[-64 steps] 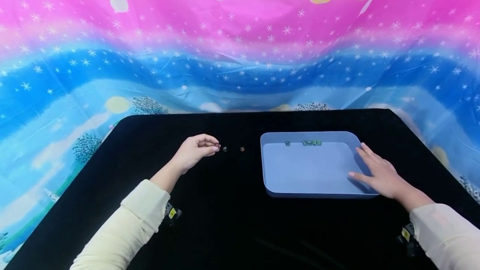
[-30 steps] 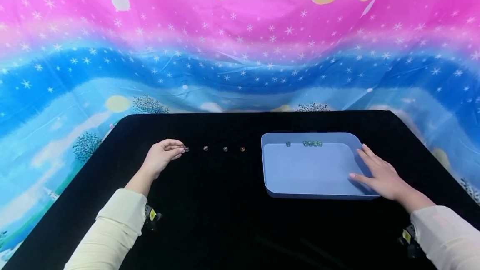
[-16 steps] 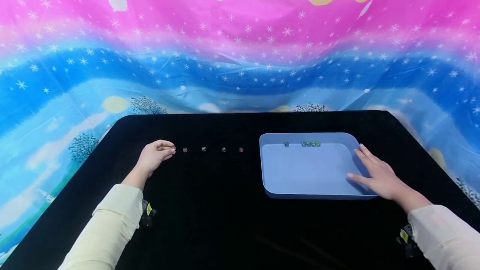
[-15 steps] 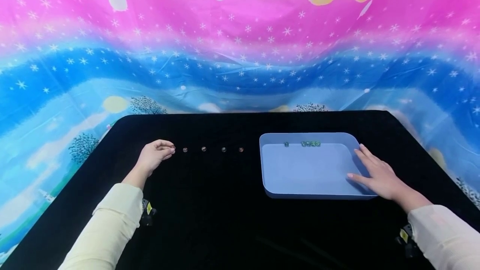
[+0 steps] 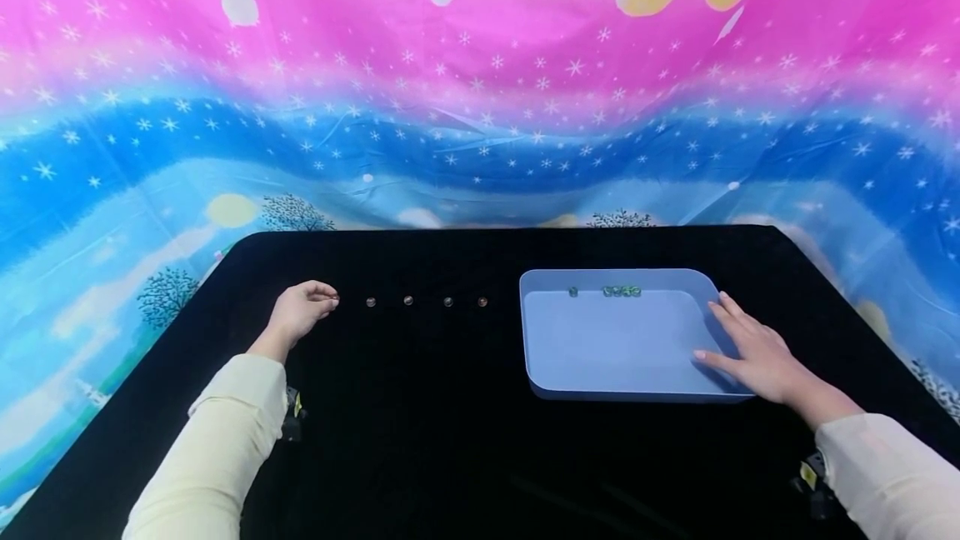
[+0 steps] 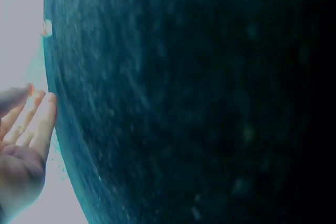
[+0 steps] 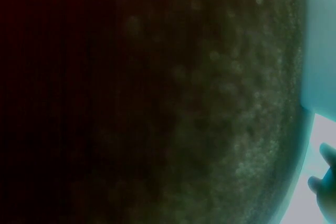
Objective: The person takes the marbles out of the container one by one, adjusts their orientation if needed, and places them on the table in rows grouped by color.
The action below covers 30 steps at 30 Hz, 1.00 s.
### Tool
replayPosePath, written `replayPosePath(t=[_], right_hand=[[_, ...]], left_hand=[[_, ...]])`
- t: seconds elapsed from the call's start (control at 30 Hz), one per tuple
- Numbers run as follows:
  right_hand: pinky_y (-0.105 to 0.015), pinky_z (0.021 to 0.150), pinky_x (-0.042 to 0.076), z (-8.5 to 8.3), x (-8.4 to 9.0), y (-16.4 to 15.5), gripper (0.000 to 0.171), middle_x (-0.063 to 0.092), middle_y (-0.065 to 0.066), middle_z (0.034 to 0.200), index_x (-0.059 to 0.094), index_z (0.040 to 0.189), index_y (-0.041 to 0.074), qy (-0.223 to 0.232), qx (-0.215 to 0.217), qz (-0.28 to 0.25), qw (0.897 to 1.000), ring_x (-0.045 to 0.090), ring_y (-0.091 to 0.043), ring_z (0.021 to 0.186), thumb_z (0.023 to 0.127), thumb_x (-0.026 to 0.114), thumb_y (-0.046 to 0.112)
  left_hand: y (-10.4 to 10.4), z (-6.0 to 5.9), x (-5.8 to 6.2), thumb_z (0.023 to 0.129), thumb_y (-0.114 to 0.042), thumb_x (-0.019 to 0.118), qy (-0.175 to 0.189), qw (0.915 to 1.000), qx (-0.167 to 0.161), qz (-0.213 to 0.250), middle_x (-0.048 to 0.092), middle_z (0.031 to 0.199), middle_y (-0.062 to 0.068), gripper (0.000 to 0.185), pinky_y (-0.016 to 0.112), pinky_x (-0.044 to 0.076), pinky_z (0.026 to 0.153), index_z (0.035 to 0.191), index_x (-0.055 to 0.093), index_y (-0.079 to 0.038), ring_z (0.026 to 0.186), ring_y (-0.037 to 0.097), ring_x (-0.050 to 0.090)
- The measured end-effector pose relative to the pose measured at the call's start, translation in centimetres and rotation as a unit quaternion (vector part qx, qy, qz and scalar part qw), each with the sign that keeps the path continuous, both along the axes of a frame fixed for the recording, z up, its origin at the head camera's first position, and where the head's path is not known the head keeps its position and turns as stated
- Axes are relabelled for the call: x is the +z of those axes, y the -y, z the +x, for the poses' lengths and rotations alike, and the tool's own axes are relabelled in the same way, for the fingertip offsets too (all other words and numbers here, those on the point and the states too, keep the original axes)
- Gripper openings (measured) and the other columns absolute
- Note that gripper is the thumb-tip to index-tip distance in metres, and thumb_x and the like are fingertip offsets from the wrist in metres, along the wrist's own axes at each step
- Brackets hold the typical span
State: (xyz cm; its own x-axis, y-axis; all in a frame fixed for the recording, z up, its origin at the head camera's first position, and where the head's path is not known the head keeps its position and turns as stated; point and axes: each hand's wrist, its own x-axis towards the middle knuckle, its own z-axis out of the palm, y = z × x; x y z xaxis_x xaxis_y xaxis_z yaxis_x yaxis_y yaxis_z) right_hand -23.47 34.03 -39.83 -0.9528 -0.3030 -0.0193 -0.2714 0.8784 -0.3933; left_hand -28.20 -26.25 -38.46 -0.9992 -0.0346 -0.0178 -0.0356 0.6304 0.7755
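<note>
In the head view my left hand (image 5: pixel 303 311) is low over the black table at the left, thumb and fingertips pinching a small orange glass marble (image 6: pixel 31 89) that shows in the left wrist view. To its right several glass marbles stand in a spaced row; the nearest marble (image 5: pixel 371 302) is a short gap from the fingertips and the last, a reddish marble (image 5: pixel 482 302), is nearest the tray. My right hand (image 5: pixel 757 352) rests with spread fingers over the right wall of the blue-grey tray (image 5: pixel 615 340). Several green marbles (image 5: pixel 622 292) lie along the tray's far side.
One greenish marble (image 5: pixel 573 292) sits apart from the others inside the tray. The black-covered table (image 5: pixel 420 440) ends at the back against a pink and blue patterned cloth (image 5: pixel 480 90). Each wrist carries a small black camera.
My left hand has moved left along the row, leaving marbles on the table behind it, and has shifted a bit further left since half a second ago. The right hand and tray stay put.
</note>
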Motion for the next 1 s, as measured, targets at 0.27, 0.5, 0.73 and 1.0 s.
replayPosePath(t=[0.27,0.5,0.73,1.0], right_hand=[[-0.066,0.085,0.007,0.0,0.0,-0.1,0.082,-0.01,-0.021,0.14,0.007,0.136,-0.005,-0.001,0.002,-0.001,1.0,0.001,-0.046,0.122,0.085,0.049,0.043],[-0.066,0.084,0.008,0.1,0.1,-0.1,0.081,-0.011,-0.021,0.14,0.008,0.136,-0.005,0.0,0.004,-0.001,1.0,0.002,-0.047,0.122,0.085,0.049,0.043],[-0.066,0.085,0.007,0.0,0.1,0.0,0.082,-0.011,-0.02,0.14,0.007,0.136,-0.005,-0.004,0.002,0.001,1.0,0.001,-0.046,0.122,0.084,0.049,0.043],[-0.066,0.084,0.008,0.0,0.0,0.2,0.083,-0.01,-0.021,0.14,0.008,0.135,-0.006,-0.003,0.0,0.008,1.0,0.001,-0.047,0.122,0.084,0.049,0.044]], left_hand=[[0.3,-0.5,-0.1,0.086,-0.009,0.052,-0.012,0.997,-0.007,-0.076,0.06,0.096,0.019,0.019,0.036,0.045,0.067,0.099,0.056,0.004,0.084,0.029,0.056],[0.2,-1.0,-0.4,0.084,-0.009,0.054,-0.019,0.9947,0.005,-0.101,0.063,0.092,0.017,0.018,0.036,0.045,0.067,0.096,0.06,0.004,0.082,0.028,0.058],[0.1,-1.2,-0.6,0.085,-0.009,0.053,-0.028,0.9915,0.003,-0.127,0.062,0.094,0.018,0.018,0.043,0.041,0.079,0.096,0.059,0.004,0.089,0.033,0.055],[-0.1,-1.0,-0.4,0.084,-0.01,0.054,-0.016,0.9892,0.005,-0.146,0.062,0.091,0.017,0.017,0.041,0.042,0.075,0.093,0.059,0.003,0.085,0.03,0.056]])
